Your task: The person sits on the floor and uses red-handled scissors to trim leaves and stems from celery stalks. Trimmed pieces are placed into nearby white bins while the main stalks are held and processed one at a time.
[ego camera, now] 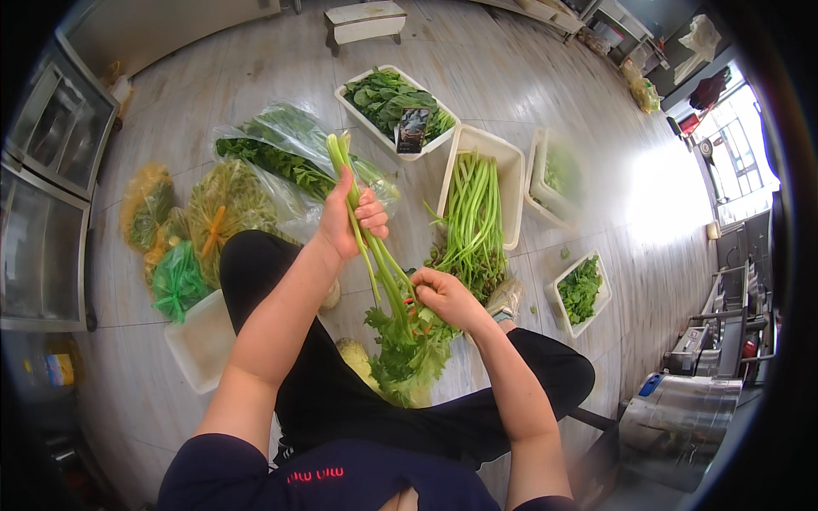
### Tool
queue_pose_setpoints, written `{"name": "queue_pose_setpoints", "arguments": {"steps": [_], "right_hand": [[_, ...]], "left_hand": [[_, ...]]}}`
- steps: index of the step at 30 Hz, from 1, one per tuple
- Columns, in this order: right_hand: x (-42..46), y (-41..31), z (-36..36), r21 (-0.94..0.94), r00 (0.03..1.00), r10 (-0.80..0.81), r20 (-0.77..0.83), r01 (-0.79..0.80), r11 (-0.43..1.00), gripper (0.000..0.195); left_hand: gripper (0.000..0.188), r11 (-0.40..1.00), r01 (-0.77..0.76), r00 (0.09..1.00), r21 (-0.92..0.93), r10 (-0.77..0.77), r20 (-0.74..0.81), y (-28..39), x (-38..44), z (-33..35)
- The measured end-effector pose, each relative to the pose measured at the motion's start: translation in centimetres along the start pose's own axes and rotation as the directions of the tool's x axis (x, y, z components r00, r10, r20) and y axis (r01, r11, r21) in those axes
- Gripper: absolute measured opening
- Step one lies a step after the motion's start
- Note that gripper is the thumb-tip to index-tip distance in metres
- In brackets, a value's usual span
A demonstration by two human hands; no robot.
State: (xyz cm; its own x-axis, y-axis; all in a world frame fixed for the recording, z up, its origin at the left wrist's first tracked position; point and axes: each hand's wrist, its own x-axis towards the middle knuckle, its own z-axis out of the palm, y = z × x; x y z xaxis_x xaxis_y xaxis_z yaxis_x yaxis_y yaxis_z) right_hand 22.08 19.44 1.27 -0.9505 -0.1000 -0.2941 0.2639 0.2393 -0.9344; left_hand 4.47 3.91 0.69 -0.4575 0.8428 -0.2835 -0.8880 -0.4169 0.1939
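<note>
My left hand (350, 220) is wrapped around the stalks of a bunch of celery (382, 259), cut ends up and leaves hanging down between my knees. Lower on the bunch, my right hand (445, 297) has its fingers pinched on a thin leafy stem. A narrow red strip (409, 301) shows among the leaves beside those fingers. Beyond my right hand, long green stalks (474, 198) lean out of a white plastic bin (511, 172), their darker ends towards me. Past my left hand lies a clear plastic bag (300, 121) of leafy celery.
A phone (413, 129) rests on a white tub (342, 96) of dark leafy greens. To the right stand a small tub (597, 306) of leaves and a large metal pot (680, 415). Left are tied vegetable bags (182, 278), an upturned-looking white tub (203, 345) and a glass-door cabinet (45, 249).
</note>
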Motion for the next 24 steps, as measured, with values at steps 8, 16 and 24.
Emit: {"name": "queue_pose_setpoints", "arguments": {"steps": [8, 16, 24], "right_hand": [[0.6, 0.9, -0.1, -0.213, 0.988, 0.059, -0.144, -0.09, 0.973, 0.021], [-1.2, 7.1, -2.3, -0.508, 0.963, 0.038, -0.268, -0.175, 0.844, 0.022], [-4.2, 5.0, -0.7, -0.103, 0.983, 0.057, -0.176, -0.076, 0.992, 0.036]], "left_hand": [[0.057, 0.999, -0.03, 0.969, 0.032, 0.037, -0.244, -0.8, 0.2, -0.6], [0.058, 0.981, -0.192, 0.916, 0.021, 0.187, -0.356, 1.5, 0.0, -0.7], [0.057, 0.97, -0.244, 0.905, 0.022, 0.235, -0.354, 1.7, -0.4, -0.9]]}}
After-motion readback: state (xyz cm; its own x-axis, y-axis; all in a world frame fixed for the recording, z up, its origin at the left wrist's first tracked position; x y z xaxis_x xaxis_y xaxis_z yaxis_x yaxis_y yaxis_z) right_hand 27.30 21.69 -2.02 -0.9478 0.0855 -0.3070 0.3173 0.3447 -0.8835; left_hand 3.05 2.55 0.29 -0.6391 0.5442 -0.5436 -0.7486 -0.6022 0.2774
